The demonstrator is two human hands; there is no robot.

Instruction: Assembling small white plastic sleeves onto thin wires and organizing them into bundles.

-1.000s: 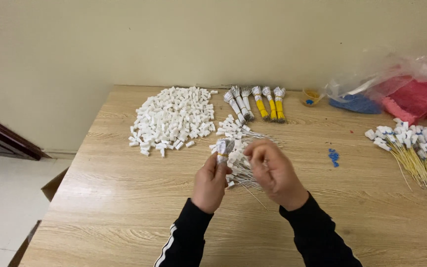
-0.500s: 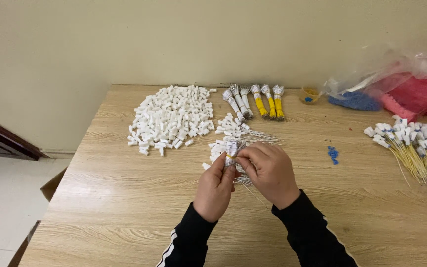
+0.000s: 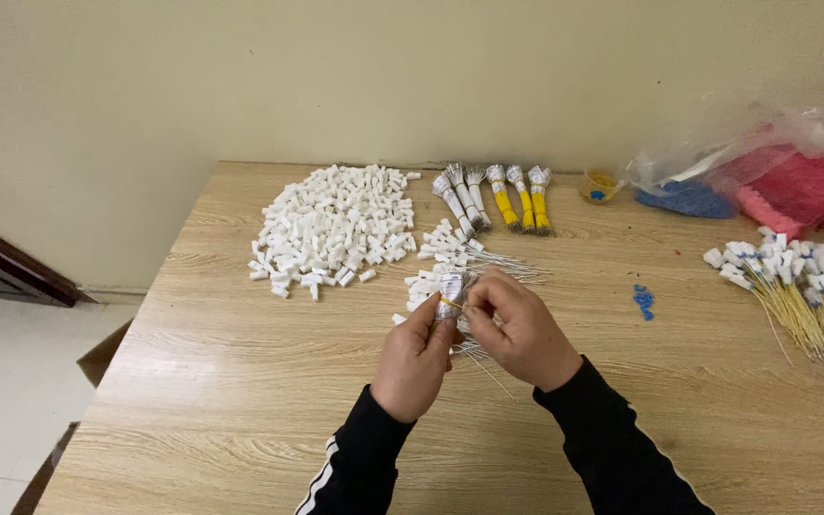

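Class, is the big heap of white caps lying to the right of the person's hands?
No, the heap of white caps lies left of both hands, the left hand and right hand.

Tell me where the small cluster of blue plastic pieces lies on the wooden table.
In the head view, the blue plastic pieces lie right of the right hand, left of the yellow-wired white connectors.

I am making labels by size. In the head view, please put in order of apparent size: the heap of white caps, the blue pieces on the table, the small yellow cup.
1. Heap of white caps, by far the largest.
2. Small yellow cup and blue pieces: these look nearly alike, and the cup stands farther from the camera, so no ranking.
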